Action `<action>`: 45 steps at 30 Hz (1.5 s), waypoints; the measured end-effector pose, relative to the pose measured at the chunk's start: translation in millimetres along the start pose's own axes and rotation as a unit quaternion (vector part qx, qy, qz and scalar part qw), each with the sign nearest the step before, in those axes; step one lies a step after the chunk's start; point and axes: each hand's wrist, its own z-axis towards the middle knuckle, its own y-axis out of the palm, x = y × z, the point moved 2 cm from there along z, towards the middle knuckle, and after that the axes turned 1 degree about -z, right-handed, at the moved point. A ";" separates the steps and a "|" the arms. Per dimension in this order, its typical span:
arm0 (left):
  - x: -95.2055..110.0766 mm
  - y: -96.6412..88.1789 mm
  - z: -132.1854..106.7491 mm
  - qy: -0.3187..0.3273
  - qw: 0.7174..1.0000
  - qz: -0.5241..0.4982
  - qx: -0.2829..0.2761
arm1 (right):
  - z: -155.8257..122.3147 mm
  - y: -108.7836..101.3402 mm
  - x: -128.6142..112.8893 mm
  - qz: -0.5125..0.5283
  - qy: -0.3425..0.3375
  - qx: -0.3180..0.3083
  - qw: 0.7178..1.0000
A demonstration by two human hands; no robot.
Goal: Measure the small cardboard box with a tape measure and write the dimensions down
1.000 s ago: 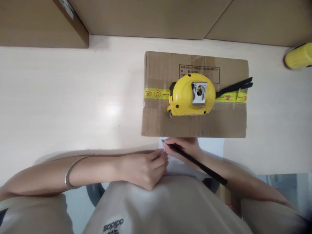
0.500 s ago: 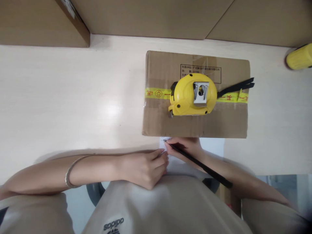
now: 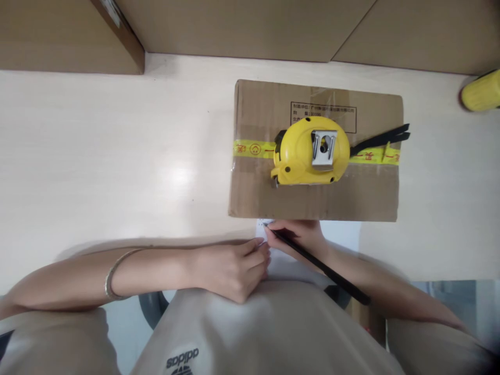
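My right hand (image 3: 299,237) is closed around a long black pen (image 3: 338,279), its tip touching a white sheet of paper (image 3: 339,234) near small dark marks. My left hand (image 3: 234,268) lies at the sheet's left edge, fingers curled and pressed together against the paper. Just beyond my hands is a taped brown cardboard box (image 3: 253,195), which covers the far part of the sheet. On the box lies a yellow tape measure (image 3: 297,151) with a metal belt clip on top and a black strap to the right.
Large brown cardboard boxes (image 3: 234,26) line the back of the pale table (image 3: 97,156). A yellow object (image 3: 482,92), cut off by the frame, lies at the far right. The table's front edge runs close to my body.
The pen's upper end has shifted slightly, while its tip stays at about the same spot on the paper. My left hand has not visibly moved.
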 end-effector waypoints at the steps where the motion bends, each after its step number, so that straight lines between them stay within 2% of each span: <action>1: 0.0 0.1 0.0 -0.002 1.000 0.001 0.002 | -0.4 -0.1 0.3 0.001 -0.001 0.000 1.000; 12: -1.0 -2.2 1.1 0.000 1.000 -0.004 0.004 | -6.5 0.5 5.1 0.024 0.004 -0.017 1.000; 20: -0.3 -0.4 -0.7 -0.001 1.000 -0.011 0.005 | -0.7 -0.8 1.2 0.022 -0.004 0.002 1.000; 34: 0.0 0.8 -1.1 -0.001 1.000 -0.010 0.010 | -5.6 0.8 5.9 0.040 -0.006 -0.008 0.999; 45: 0.0 0.6 -1.4 -0.004 1.000 0.001 0.002 | 2.0 -3.2 -4.7 0.022 0.014 -0.026 0.999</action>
